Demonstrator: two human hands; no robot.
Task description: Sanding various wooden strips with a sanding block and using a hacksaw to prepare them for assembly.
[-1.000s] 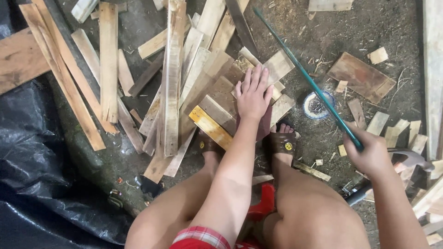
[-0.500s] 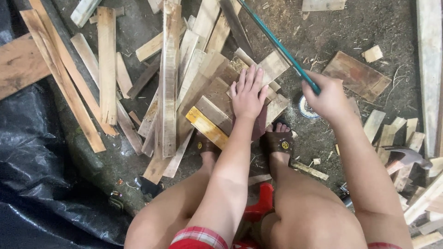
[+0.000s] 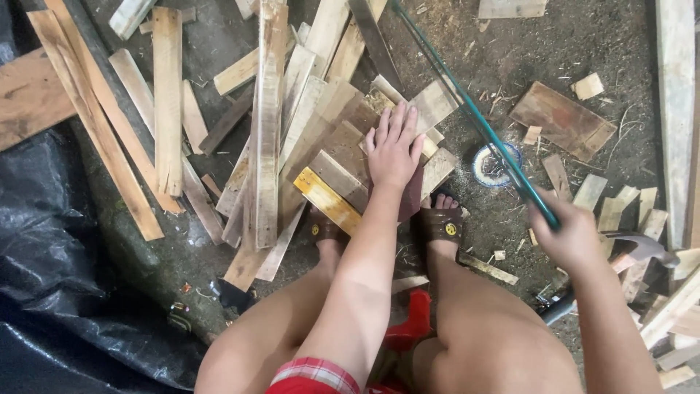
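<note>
On the ground at far centre lies a heap of wooden offcuts, long slats fanned left and up, with a black plastic sheet at near left. Left hand: flat, fingers spread, pressing on a short dark board atop the heap, just beyond the sandalled feet. A yellow-painted slat lies just left of it. Right hand: fist closed around the handle end of a green-framed hand saw; blade slants far-left over the boards. A small round tin sits right of the feet, near the saw.
</note>
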